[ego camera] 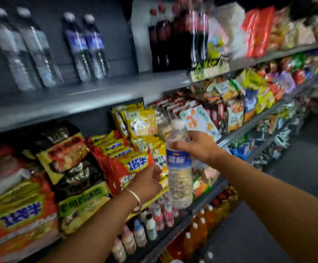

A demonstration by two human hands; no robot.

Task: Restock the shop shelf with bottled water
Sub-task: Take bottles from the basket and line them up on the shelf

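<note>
Carry phase of restocking. The right hand [196,147] grasps a blue-labelled water bottle [179,168] around its shoulder, upright, in front of the instant-noodle packets [127,160]. The left hand [146,184], wearing a bangle [136,199], sits just beside the bottle's lower body with fingers curled; whether it touches the bottle cannot be told. Above and to the left of both hands, the grey shelf [97,95] carries four standing water bottles [86,46] with bare space around them. The next move probably calls for lifting the bottle up and leftward, then setting it upright beside those.

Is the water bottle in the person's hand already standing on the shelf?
No, the right hand holds the water bottle in the air, below the grey shelf where four other bottles stand.
</note>
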